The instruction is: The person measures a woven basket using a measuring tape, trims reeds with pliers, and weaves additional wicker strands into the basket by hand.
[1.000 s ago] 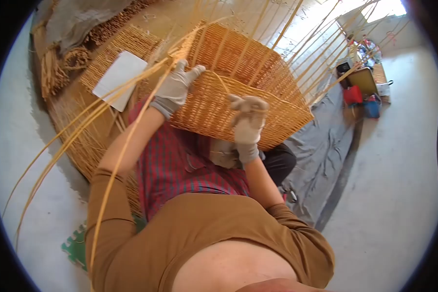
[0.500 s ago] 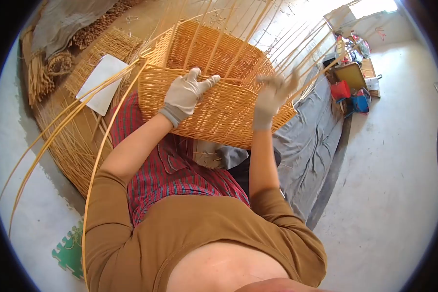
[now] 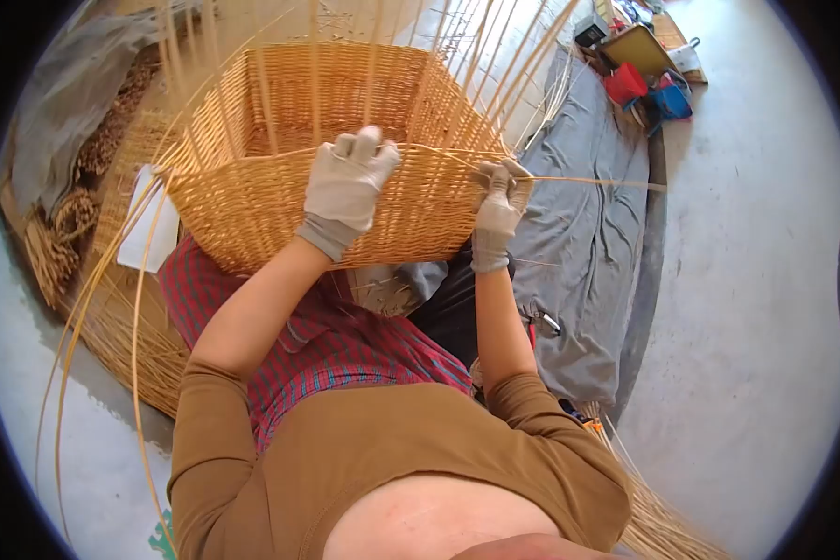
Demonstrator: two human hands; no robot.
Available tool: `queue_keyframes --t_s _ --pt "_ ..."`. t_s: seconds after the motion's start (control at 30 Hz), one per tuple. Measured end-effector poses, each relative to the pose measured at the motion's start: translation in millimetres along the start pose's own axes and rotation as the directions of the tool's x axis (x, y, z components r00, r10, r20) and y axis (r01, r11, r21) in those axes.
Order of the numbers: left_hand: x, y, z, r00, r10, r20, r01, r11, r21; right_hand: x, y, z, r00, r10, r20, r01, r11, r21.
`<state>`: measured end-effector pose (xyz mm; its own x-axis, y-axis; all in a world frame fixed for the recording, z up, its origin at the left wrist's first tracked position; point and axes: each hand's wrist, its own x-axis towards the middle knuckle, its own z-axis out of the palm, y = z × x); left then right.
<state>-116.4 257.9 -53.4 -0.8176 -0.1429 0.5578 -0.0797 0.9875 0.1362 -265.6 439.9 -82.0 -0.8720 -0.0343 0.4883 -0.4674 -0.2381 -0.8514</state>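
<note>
A wicker basket (image 3: 345, 217) rests across the lap, its near wall facing me and upright stakes (image 3: 315, 93) standing up from its rim. My left hand (image 3: 348, 187), in a pale glove with a grey cuff, is closed over the middle of the near rim. At the right end of that rim my right hand (image 3: 497, 207), gloved alike, is closed on a thin wicker strand (image 3: 588, 181). This strand runs along the rim and sticks out to the right. Several long loose strands (image 3: 103, 261) hang from the basket's left corner.
A grey cloth (image 3: 583, 252) covers the floor on the right, with a metal tool (image 3: 549, 322) on it. A red container (image 3: 625, 84) and a blue one (image 3: 670, 101) stand at the far right. Bundled rods (image 3: 51, 247) and a white sheet (image 3: 149, 229) lie left.
The basket has turned and shifted left, becoming more level. My right hand, blurred and raised before, is now lower at the rim, closed on a strand. My left hand stays on the rim.
</note>
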Motion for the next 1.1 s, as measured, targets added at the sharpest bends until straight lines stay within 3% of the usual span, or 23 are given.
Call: queue_keyframes --t_s 0.03,0.07,0.1,0.13,0.17,0.23,0.27,0.33,0.37,0.4,0.43,0.47,0.5,0.53,0.57,0.6,0.63,0.7,0.77,0.87,0.97,1.03,1.1 --pt "7 13 -3 0.996 0.055 -0.066 -0.059 0.997 -0.053 -5 -5 -6 1.000 0.004 0.031 -0.001 0.996 -0.094" --pt "15 32 -3 0.991 0.073 -0.108 -0.096 0.970 -0.225 6 -7 -11 0.979 -0.173 0.105 0.202 0.852 -0.484" --pt "17 55 6 0.993 0.091 -0.073 -0.106 0.965 -0.241 23 -25 4 0.927 -0.307 0.213 0.374 0.777 -0.507" --pt "24 73 18 0.997 -0.035 0.072 0.046 0.987 -0.152 49 -39 25 0.838 -0.438 0.325 0.545 0.675 -0.497" --pt "33 82 26 0.968 -0.173 0.184 0.181 0.983 -0.032 71 -37 38 0.827 -0.406 0.390 0.559 0.673 -0.485" --pt "41 82 29 0.930 -0.198 0.310 0.198 0.980 0.031 85 -34 34 0.820 -0.365 0.441 0.559 0.676 -0.481" --pt "39 73 32 0.947 -0.166 0.274 0.173 0.985 -0.003 88 -33 26 0.903 -0.258 0.344 0.341 0.917 -0.206" --pt "42 68 29 0.964 -0.133 0.230 0.132 0.991 0.021 86 -39 2 0.981 -0.051 0.185 0.015 0.982 0.190" --pt "41 68 32 0.965 -0.123 0.233 0.119 0.992 0.031 75 -29 -24 0.986 0.037 0.163 -0.053 0.994 0.094" --pt "40 67 38 0.991 -0.058 0.118 0.054 0.998 0.035 63 -14 -47 0.984 0.121 0.132 -0.122 0.993 -0.001" --pt "45 71 36 1.000 0.012 0.001 -0.012 0.999 0.045 56 -7 -57 0.986 0.117 0.118 -0.119 0.993 0.008" --pt "50 78 35 0.997 0.042 -0.059 -0.043 0.999 -0.007 48 0 -69 0.969 0.234 0.074 -0.239 0.969 0.065" --pt "58 90 31 0.997 0.061 -0.041 -0.062 0.998 -0.011 38 4 -80 0.934 0.356 0.033 -0.357 0.925 0.128" --pt "67 103 27 0.999 0.042 0.009 -0.041 0.994 -0.097 36 8 -86 0.930 0.367 0.011 -0.365 0.921 0.136" --pt "75 115 29 0.998 0.024 0.057 -0.013 0.984 -0.177 39 12 -88 0.902 0.417 0.110 -0.431 0.888 0.162" --pt "83 121 45 0.980 -0.081 0.181 0.138 0.934 -0.331 45 15 -88 0.867 0.449 0.214 -0.487 0.853 0.185" --pt "90 121 58 0.982 -0.065 0.178 0.121 0.938 -0.326 48 16 -86 0.874 0.441 0.204 -0.478 0.856 0.198" --pt "102 124 75 0.929 -0.209 0.304 0.333 0.831 -0.445 52 15 -81 0.847 0.453 0.277 -0.519 0.819 0.245" --pt "99 122 80 0.927 -0.208 0.311 0.345 0.800 -0.492 57 12 -81 0.836 0.483 0.261 -0.536 0.820 0.200" --pt "84 122 87 0.997 -0.080 0.013 0.076 0.866 -0.494 56 10 -82 0.833 0.454 0.315 -0.527 0.825 0.204" --pt "79 118 87 0.996 -0.039 0.086 0.078 0.853 -0.516 48 30 -87 0.869 0.374 0.326 -0.463 0.847 0.262" --pt "80 119 81 0.998 0.035 0.044 -0.012 0.902 -0.433 43 36 -94 0.859 0.386 0.338 -0.477 0.842 0.251" --pt "87 115 82 0.999 0.012 0.049 0.021 0.789 -0.614 52 41 -92 0.859 0.331 0.389 -0.446 0.859 0.253"
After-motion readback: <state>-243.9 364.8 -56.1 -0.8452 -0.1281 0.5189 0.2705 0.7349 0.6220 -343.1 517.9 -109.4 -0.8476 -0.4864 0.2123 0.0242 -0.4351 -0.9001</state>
